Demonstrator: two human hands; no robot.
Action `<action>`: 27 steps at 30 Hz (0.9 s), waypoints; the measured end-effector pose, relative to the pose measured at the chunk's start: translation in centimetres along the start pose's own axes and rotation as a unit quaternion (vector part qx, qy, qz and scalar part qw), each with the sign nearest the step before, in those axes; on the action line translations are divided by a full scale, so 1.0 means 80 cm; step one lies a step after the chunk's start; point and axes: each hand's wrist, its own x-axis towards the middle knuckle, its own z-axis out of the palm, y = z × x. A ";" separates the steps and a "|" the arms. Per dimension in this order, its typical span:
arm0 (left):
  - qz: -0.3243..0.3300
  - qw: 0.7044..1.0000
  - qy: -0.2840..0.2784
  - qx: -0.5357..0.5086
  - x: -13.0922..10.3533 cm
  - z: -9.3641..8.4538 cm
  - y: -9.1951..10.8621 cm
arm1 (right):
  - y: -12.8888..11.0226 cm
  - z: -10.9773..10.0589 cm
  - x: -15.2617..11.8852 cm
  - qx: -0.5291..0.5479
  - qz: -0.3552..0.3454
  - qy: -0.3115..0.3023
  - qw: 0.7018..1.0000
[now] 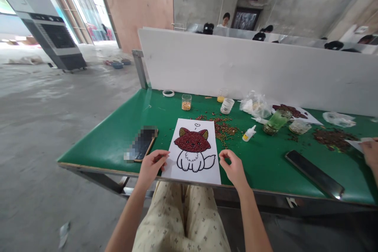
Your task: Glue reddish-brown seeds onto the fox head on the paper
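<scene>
A white sheet with a fox drawing (168, 171) lies on the green table in front of me, reaching the near edge. The fox's head is filled with dark red grains and its ears with greenish ones; the body and tail are bare black outlines. At the sheet's left edge is my left hand (152, 165), its thumb and forefinger closed on the border. My right hand (233, 167) has thumb and forefinger curled together in a pinch at the right edge. Loose red and green grains (225, 129) lie scattered beyond the sheet's right side.
Left of the sheet lies a phone (147, 143); another dark phone (314, 173) is at right. A glue bottle (249, 133), a cup of yellow kernels (186, 103) and a tipped green jar (277, 122) stand farther back. A white partition (251, 67) borders the table. Another person's hand (370, 151) shows at far right.
</scene>
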 end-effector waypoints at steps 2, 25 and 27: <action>0.002 1.000 0.002 0.001 0.000 0.000 0.001 | -0.001 0.000 0.000 0.002 -0.003 0.003 1.000; -0.007 1.000 0.004 -0.007 -0.001 0.002 0.001 | -0.004 -0.008 -0.002 0.018 0.050 -0.001 0.999; -0.008 1.000 0.006 -0.011 -0.001 0.002 0.003 | -0.004 -0.008 -0.003 0.016 0.057 -0.007 0.998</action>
